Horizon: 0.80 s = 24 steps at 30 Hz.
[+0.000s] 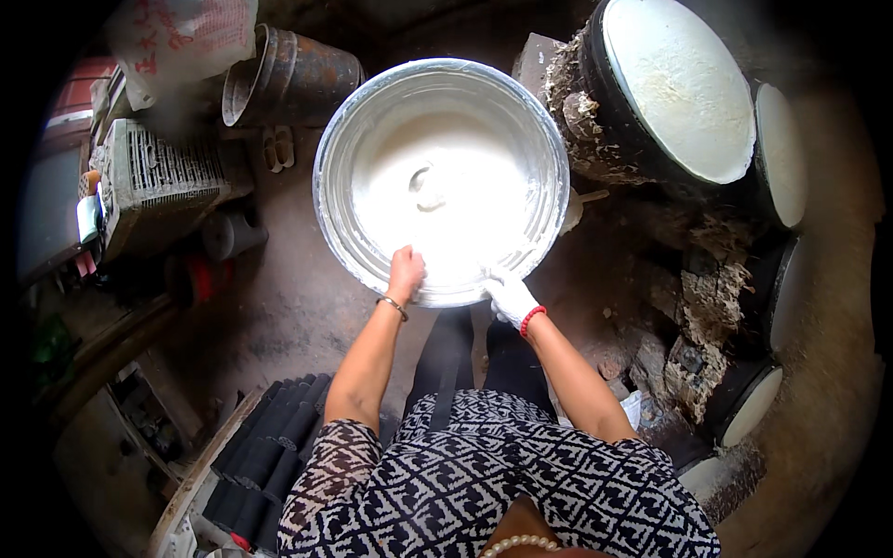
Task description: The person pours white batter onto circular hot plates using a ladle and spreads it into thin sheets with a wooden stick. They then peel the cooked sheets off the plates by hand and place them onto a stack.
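Note:
A large round metal tub (327, 200) stands in front of me, holding a bright white mass (446, 158) that is smooth and partly washed out by glare. Near its middle shows a small ring-like shape (428, 188) that I cannot make out. My left hand (406, 272), bare with a bracelet at the wrist, is closed just over the near rim; what its fingers hold, if anything, is lost in the glare. In a white glove, my right hand (510, 295) grips the near rim further right, with a red bead bracelet (533, 321) behind it.
Large black round pans (621, 88) with white tops line the right side on a crumbly stove base (702, 298). A rusty metal bucket (302, 79) lies tilted at back left, near slippers (277, 149) and a slatted box (172, 163). Black cylinders (270, 437) are stacked lower left.

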{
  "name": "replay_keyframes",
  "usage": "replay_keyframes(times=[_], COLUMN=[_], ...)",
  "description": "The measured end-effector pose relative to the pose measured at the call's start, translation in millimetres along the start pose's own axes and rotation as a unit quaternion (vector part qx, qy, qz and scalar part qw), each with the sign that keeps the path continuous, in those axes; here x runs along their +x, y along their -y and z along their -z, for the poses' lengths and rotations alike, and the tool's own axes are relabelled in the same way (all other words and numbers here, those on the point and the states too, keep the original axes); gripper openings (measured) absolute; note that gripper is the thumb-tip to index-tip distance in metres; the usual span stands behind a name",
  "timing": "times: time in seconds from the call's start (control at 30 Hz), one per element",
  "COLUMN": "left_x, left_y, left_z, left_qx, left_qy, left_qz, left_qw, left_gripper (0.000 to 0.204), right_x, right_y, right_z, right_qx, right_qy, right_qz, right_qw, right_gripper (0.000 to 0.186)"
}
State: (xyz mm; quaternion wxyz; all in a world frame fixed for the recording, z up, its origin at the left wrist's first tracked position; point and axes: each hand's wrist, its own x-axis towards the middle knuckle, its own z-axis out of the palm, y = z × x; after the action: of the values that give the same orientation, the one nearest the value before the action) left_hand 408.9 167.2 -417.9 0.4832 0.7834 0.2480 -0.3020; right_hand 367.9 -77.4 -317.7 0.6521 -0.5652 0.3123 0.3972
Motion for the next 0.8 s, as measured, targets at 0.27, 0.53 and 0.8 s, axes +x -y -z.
replay_keyframes(times=[0.27, 0.53, 0.8], left_x=[-31.6, -180.6, -122.3], left_y=[-49.7, -175.1, -87.4], left_z=[10.9, 121.1, 91.6], left_qx=[-0.448, -0.076, 0.257], left_qy=[0.195, 0.067, -0.069], left_qz=[0.133, -0.176, -0.305], left_qw=[0.862, 0.979, 0.915], left_gripper=[0.013, 0.013, 0.013], right_x=[20.9, -85.9, -96.9], right_y=[-33.4, 27.3, -47.4], right_z=[32.3, 38.1, 38.5], right_qx=[-0.189, -0.278, -0.272], right_qy=[-0.010, -0.162, -0.113], right_qz=[0.169, 0.538, 0.291], right_qw=[0.967, 0.780, 0.910], right_gripper=[0.030, 0.009, 0.038])
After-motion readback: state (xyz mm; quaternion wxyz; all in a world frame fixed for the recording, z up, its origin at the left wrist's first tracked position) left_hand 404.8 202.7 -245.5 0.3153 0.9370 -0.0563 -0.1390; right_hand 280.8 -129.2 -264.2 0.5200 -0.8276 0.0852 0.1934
